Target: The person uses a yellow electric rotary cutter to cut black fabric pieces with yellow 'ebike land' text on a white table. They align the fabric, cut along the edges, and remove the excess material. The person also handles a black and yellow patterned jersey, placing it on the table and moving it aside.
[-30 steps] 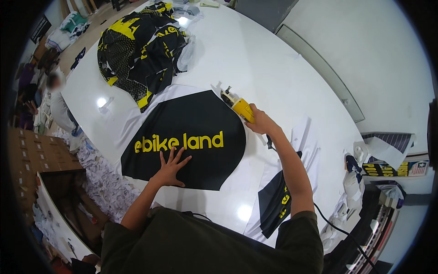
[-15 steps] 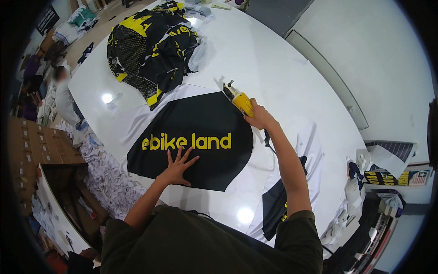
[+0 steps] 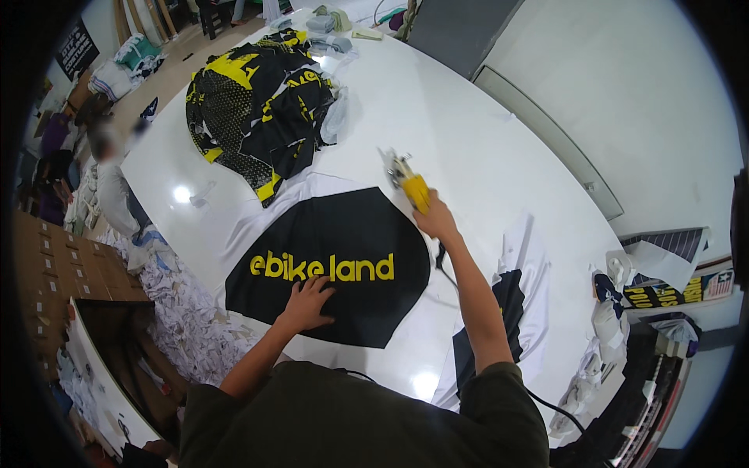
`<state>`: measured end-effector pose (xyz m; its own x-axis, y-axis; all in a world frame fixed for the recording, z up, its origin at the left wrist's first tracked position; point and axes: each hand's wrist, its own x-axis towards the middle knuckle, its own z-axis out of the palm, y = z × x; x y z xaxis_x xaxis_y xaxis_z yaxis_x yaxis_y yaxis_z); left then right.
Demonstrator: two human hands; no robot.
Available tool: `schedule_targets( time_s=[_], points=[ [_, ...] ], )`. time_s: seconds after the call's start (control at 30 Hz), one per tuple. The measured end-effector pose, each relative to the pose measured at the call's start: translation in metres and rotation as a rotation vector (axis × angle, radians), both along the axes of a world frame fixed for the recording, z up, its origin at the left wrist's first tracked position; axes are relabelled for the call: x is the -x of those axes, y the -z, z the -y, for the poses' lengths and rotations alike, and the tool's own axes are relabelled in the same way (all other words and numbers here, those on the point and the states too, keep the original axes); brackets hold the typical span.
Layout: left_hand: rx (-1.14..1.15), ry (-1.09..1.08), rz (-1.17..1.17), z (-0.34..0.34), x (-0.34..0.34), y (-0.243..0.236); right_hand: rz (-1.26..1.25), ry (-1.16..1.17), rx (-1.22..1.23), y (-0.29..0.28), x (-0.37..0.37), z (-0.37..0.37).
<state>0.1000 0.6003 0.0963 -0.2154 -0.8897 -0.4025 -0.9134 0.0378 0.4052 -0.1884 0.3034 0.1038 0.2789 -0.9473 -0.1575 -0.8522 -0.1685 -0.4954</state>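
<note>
A black fabric panel [image 3: 355,312] with yellow lettering lies spread on the white table, over white cloth. My left hand [image 3: 310,303] rests on its near middle, palm down, fingers a little bent and apart, holding nothing. My right hand [image 3: 434,218] is closed around the yellow body of a handheld electric cloth cutter [image 3: 416,192]. The cutter's metal head, blurred by motion, is just past the panel's far corner and points away from me. Its dark cord runs down beside my right forearm. Whether the head touches the table, I cannot tell.
A heap of black and yellow printed fabric pieces [image 3: 269,109] sits on the far left of the white table [image 3: 421,101]. More black and white cloth [image 3: 511,300] lies under my right arm. Scraps [image 3: 183,300] and stacked cartons [image 3: 74,261] are at left, with people beyond.
The cutter has moved off the panel's far corner, to a spot just beyond it. My left hand's fingers have drawn in from a wide spread. The whole view has shifted slightly.
</note>
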Motion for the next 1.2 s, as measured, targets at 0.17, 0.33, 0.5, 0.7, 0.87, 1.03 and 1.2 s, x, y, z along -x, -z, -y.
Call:
schedule_targets(
  time_s=[0.17,0.33,0.5,0.7,0.87,1.03,1.2],
  points=[
    [0.326,-0.606,-0.006,0.071,0.016,0.012,0.055,0.316,0.123,0.002,0.118,-0.117],
    [0.336,-0.243,0.128,0.123,0.086,0.059,0.372,0.726,0.023,-0.068,0.186,-0.262],
    [0.052,1.180,-0.078,0.037,0.180,0.055,0.490,0.894,0.158,-0.084,0.258,-0.375],
    [0.115,0.664,-0.263,0.081,0.267,0.007,0.537,1.168,0.126,-0.096,0.273,-0.451],
    [0.580,0.443,-0.161,0.121,0.319,0.075,0.602,1.191,0.086,-0.090,0.262,-0.469],
    [0.418,0.264,-0.260,0.263,0.302,0.061,0.528,1.202,0.024,-0.080,0.260,-0.494],
    [0.586,-0.353,0.279,0.355,0.200,0.069,0.524,1.182,0.004,-0.070,0.246,-0.501]
  ],
)
